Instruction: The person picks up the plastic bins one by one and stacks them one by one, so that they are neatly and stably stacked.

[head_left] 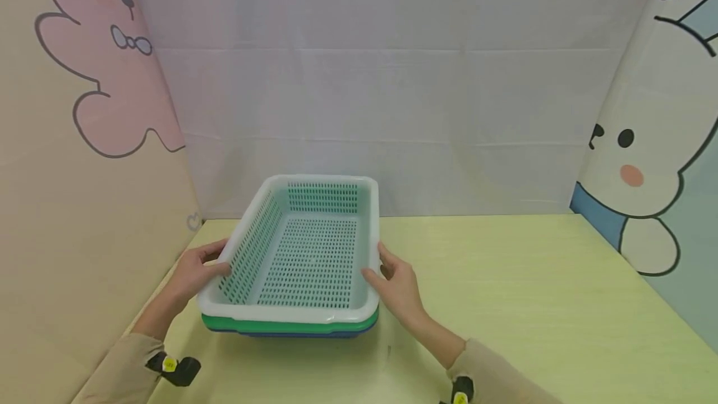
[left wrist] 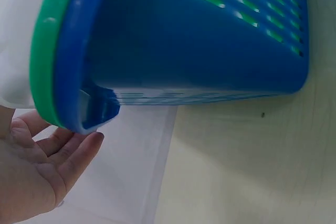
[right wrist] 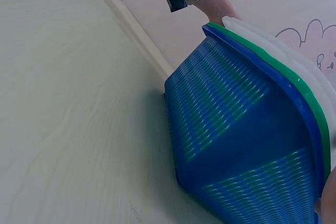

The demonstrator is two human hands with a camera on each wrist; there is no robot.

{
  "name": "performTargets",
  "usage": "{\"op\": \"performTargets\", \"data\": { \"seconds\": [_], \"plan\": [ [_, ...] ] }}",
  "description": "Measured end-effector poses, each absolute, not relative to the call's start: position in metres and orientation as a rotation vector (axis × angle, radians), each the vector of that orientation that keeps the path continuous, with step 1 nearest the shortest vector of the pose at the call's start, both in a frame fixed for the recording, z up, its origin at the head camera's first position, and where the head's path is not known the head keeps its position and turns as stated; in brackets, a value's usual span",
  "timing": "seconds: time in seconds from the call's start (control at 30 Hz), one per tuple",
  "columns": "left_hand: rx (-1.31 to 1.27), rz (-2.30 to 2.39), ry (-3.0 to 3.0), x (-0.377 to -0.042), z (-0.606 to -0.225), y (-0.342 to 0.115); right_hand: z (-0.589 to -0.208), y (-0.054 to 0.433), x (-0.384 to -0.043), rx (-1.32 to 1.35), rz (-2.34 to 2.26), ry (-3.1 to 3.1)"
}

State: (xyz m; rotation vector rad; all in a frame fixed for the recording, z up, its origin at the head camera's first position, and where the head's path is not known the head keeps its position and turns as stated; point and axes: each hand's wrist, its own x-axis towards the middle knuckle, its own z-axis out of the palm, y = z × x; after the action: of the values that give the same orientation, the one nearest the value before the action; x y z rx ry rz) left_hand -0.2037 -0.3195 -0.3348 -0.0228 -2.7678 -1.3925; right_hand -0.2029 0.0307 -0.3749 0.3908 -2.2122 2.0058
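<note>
Three plastic baskets are nested in one stack on the left part of the table. Innermost is a white basket [head_left: 314,260] with slotted walls and floor. Below its rim shows the green basket's rim [head_left: 291,327], and outermost is a blue basket [right wrist: 226,98]. My left hand [head_left: 193,273] holds the stack's left rim, thumb on top and fingers underneath, as the left wrist view shows. On the opposite rim my right hand [head_left: 398,285] grips with its thumb over the edge; its fingers are mostly hidden.
The pale yellow table [head_left: 505,292] extends to the right of the stack. A white curtain [head_left: 392,92] hangs behind it. Cartoon-printed panels stand at the left [head_left: 101,217] and right [head_left: 645,173]; the left one is close to my left arm.
</note>
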Motion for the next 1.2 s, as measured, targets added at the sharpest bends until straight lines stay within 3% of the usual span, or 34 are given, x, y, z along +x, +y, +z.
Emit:
{"op": "performTargets", "data": {
  "seconds": [0.53, 1.2],
  "plan": [
    [0.026, -1.508, -2.740, -0.196, -0.357, -0.321, -0.387, 0.028, -0.201, 0.408, 2.112, -2.121],
    [0.111, -1.614, -2.668, -0.194, -0.356, -0.313, -0.390, 0.031, -0.201, 0.451, 2.073, -2.142]
  ]
}}
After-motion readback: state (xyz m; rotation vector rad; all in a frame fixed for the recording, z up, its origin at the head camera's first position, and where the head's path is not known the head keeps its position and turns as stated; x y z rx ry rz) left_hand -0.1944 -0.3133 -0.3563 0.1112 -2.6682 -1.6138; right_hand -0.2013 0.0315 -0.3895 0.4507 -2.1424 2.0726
